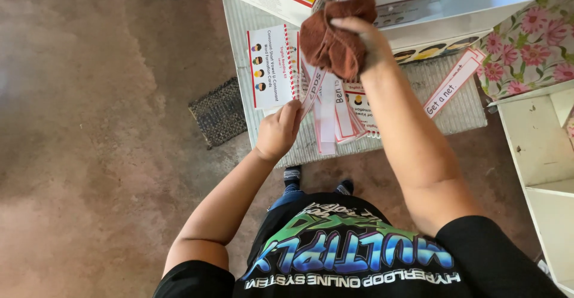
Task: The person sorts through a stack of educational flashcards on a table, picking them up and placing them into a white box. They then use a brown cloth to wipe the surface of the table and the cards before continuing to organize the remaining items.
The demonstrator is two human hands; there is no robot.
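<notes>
My right hand point(366, 42) is closed around a crumpled rust-brown cloth point(332, 42), held above a pile of paper cards. My left hand point(278, 131) pinches the lower end of a long white card strip with a red border point(313, 90), which slants up under the cloth. Beneath them several more red-bordered strips point(342, 115) lie fanned out on a ribbed grey tabletop point(460, 109). A spiral-bound white card booklet point(270, 64) with small face pictures lies to the left of the strips.
White boxes point(445, 2) stand at the back of the table. Another strip point(454, 82) lies at the right. A flowered cloth point(529, 40) and a white shelf unit point(541, 154) are on the right. A dark woven mat point(220, 111) lies on the brown floor.
</notes>
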